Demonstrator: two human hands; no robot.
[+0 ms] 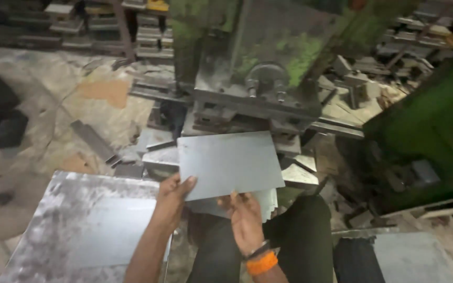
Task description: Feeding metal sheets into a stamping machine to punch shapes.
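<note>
Both hands, left (pixel 171 202) and right (pixel 245 217), grip a grey sheet (pixel 229 162) by its near edge, fingers pinched on it, just short of the press (pixel 258 89), not yet under it.

No packages, labels, signs or screens.

Dusty concrete floor (pixel 38 94), metal bar (pixel 94 141) and offcuts (pixel 300 175) (grey, flat) scattered straight across it
</note>
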